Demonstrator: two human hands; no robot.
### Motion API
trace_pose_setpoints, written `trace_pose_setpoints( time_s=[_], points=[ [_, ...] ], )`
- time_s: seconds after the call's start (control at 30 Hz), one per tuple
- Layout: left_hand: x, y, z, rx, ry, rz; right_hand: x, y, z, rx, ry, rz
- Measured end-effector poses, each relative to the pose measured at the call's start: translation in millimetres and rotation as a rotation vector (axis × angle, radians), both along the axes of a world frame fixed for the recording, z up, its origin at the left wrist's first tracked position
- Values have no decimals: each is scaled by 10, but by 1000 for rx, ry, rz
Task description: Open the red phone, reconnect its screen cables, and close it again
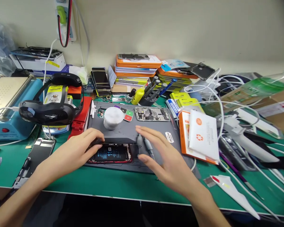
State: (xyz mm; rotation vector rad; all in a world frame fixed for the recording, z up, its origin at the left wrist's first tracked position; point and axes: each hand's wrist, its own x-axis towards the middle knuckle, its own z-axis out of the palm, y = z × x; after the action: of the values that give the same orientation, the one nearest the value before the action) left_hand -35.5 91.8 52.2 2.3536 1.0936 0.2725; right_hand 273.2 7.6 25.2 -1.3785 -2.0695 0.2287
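One dark panel (119, 140) sits pinched in our left hand (79, 147) above the opened phone (113, 154); our right hand (167, 160), loosely spread, hovers just beside them.

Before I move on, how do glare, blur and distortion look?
Head view: bright glare on the perforated pale metal plate; head view: green-and-clear plastic packaging looks soft and stretched at right; head view: blue markings show clearly on the black rectangular battery.
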Motion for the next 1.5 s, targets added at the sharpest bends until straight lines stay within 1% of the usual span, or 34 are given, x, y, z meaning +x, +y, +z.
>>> trace_pose_setpoints(
  time_s=[0.03, 0.1, 0.17, 0.27, 0.33, 0.4, 0.57, 0.83, 1.03, 1.1, 1.2, 1.33, 1.4, 1.5],
  points=[
    [-16, 9, 7, -6, 10, -20, 7, 48, 31, -94, -21, 41],
    [-54, 20, 15, -11, 36, -73, 2, 154, 80, -220, -84, 123],
    [-97, 18, 10, 0, 73, -125, -19, 249, 109, -293, -138, 182],
    [-155, -9, -18, 57, 124, -163, -62, 329, 115, -335, -186, 232],
    [-170, -37, -38, 84, 138, -167, -88, 341, 89, -340, -203, 248],
    [-161, -66, -51, 77, 129, -167, -112, 333, 44, -331, -216, 253],
    [-105, -117, -78, 70, 124, -160, -163, 295, -61, -247, -246, 253],
    [-124, -136, -122, 43, 132, -174, -153, 290, -97, -176, -303, 283],
    [-145, -162, -159, 73, 125, -180, -155, 292, -151, -154, -321, 285],
    [-161, -186, -178, 130, 131, -186, -168, 295, -160, -131, -331, 291],
    [-199, -256, -187, 305, 193, -176, -202, 297, -169, -109, -333, 321],
    [-252, -367, -196, 545, 267, -63, -269, 281, -181, -125, -309, 327],
    [-268, -395, -231, 602, 274, -11, -300, 273, -188, -144, -283, 306],
    [-277, -394, -325, 608, 259, -1, -328, 270, -201, -162, -252, 290]
  ],
)
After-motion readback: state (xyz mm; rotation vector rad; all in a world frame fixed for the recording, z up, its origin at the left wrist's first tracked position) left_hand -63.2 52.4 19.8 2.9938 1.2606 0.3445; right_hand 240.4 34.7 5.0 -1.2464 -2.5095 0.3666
